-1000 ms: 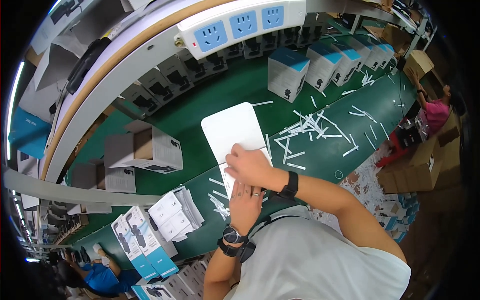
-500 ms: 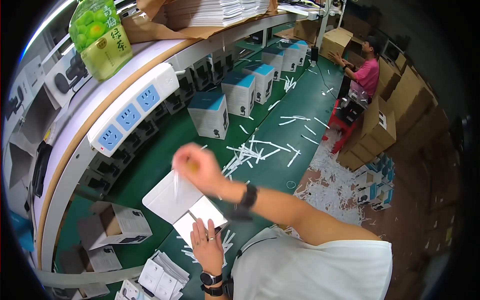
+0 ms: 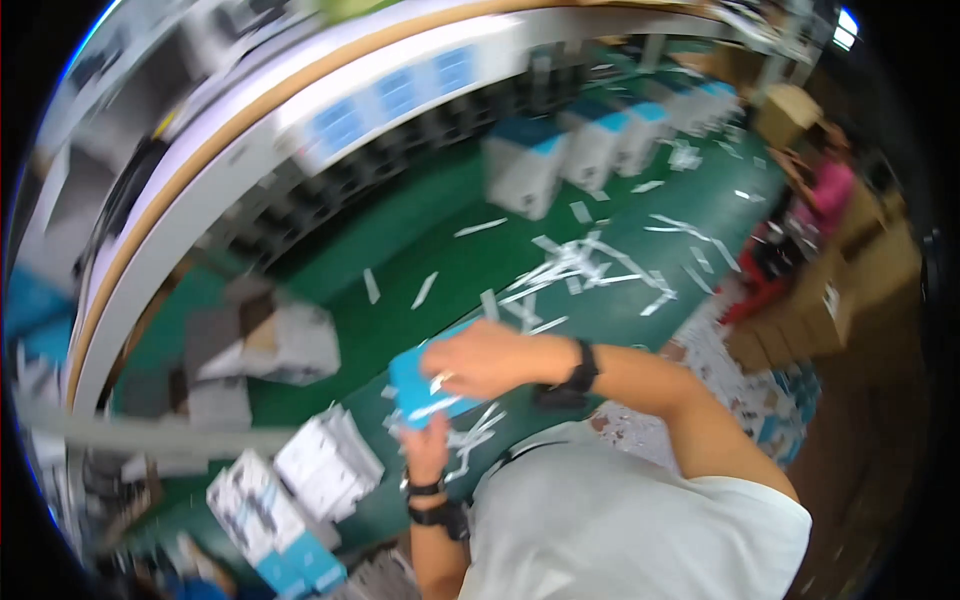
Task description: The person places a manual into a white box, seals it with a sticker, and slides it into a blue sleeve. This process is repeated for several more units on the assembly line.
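A box with a blue top (image 3: pixel 408 385) lies in front of me on the green bench, its blue face up and its sides mostly hidden. Over that top bends my right hand (image 3: pixel 478 360), fingers curled together, with a small pale bit at their tips too blurred to name. My left hand (image 3: pixel 428 448) grips the box's near edge, fingertips against it. A white strip (image 3: pixel 435 406) lies across the blue top close to my left fingers. More white strips (image 3: pixel 478 432) are scattered just right of the box.
Several blue-topped cartons (image 3: pixel 525 165) stand in a row along the bench (image 3: pixel 420 215). Loose strips (image 3: pixel 575 262) litter its middle. An open carton (image 3: pixel 290 340) and stacked white leaflets (image 3: pixel 328 460) are at left. A co-worker in pink (image 3: pixel 828 195) sits far right near brown cartons (image 3: pixel 800 310).
The open white lid is down and the blue top shows. My right hand has come down onto it. My left hand has shifted from the white inside to the near edge. The view has swung.
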Demonstrator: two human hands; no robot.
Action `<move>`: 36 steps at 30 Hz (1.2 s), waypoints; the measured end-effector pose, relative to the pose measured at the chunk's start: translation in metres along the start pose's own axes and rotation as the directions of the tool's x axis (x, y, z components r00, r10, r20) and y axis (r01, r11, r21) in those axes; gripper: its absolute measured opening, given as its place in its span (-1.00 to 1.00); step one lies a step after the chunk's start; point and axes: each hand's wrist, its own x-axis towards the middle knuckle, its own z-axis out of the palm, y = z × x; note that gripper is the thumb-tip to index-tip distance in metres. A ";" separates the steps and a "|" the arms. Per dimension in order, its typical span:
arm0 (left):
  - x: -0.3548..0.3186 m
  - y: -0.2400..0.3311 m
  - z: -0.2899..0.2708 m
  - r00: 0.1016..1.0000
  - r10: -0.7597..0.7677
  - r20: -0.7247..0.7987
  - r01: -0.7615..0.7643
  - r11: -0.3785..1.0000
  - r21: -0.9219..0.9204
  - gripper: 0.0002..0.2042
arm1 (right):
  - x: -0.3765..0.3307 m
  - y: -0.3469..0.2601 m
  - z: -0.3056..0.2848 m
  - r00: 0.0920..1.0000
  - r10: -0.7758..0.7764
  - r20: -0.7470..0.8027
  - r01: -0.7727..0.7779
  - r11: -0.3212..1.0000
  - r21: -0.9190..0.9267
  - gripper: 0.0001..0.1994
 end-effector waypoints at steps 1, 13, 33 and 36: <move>0.013 0.028 0.011 0.996 0.058 0.061 -0.054 0.996 -0.065 -0.82 | -0.003 0.000 -0.005 1.000 -0.005 -0.021 0.005 1.000 -0.018 -0.85; 0.000 0.015 -0.007 0.991 0.075 0.108 -0.078 0.997 0.027 -0.74 | 0.006 -0.012 0.001 0.983 -0.165 0.076 0.157 0.982 0.104 -0.86; 0.023 0.037 -0.014 0.886 0.461 0.056 -0.458 0.846 0.272 -0.26 | -0.093 -0.020 -0.001 0.933 0.257 -0.252 -0.272 0.962 -0.024 -0.48; 0.019 0.030 -0.016 0.868 0.491 0.079 -0.459 0.729 0.508 -0.50 | -0.088 -0.017 0.043 0.891 0.228 -0.392 -0.241 0.970 0.016 -0.63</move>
